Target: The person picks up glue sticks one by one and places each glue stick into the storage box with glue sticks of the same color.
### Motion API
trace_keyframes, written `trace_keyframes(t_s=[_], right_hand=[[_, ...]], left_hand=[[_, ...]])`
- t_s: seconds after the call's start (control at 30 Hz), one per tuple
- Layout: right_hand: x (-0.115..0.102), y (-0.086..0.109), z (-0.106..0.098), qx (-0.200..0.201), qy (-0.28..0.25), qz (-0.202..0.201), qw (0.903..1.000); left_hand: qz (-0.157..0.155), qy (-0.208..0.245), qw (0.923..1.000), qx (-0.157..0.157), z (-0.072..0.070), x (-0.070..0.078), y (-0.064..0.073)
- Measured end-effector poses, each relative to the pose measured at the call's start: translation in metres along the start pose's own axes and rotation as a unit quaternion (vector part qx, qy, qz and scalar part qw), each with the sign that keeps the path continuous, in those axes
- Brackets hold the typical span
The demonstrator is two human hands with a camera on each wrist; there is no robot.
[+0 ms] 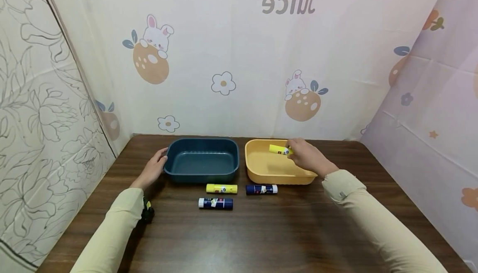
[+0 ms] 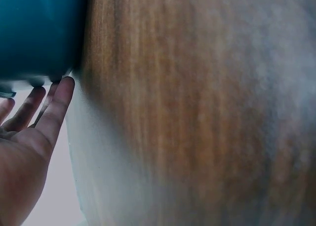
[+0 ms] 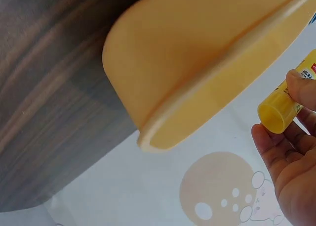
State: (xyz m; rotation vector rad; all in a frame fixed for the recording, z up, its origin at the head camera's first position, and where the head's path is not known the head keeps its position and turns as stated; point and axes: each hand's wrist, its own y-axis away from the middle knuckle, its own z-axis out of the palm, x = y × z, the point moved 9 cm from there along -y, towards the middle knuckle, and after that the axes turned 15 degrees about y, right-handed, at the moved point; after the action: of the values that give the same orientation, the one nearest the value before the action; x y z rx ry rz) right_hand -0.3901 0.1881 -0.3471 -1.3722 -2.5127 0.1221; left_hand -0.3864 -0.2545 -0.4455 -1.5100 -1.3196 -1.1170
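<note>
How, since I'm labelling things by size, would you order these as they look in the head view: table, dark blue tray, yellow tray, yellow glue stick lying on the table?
1. Table
2. Dark blue tray and yellow tray: too alike to rank
3. Yellow glue stick lying on the table

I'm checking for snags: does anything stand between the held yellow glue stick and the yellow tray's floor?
Nothing visible does. The right hand holds the glue stick above the yellow tray, though the hand hides part of its inside.
</note>
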Motion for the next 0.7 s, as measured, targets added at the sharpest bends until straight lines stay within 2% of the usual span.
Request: trace_keyframes(t_s=[0.37,0.7], right_hand=[[0.013,-0.026,0.006,-0.046,-0.05,-0.001,0.9977],[0.014,-0.037,0.02,-0.085,-0.024,-0.019,0.9959]], left_hand=[[-0.003,0.003,1.0,0.002,0.0,-0.002,0.004],[0.001,0.003,1.0,0.004,-0.002,-0.002,-0.002]])
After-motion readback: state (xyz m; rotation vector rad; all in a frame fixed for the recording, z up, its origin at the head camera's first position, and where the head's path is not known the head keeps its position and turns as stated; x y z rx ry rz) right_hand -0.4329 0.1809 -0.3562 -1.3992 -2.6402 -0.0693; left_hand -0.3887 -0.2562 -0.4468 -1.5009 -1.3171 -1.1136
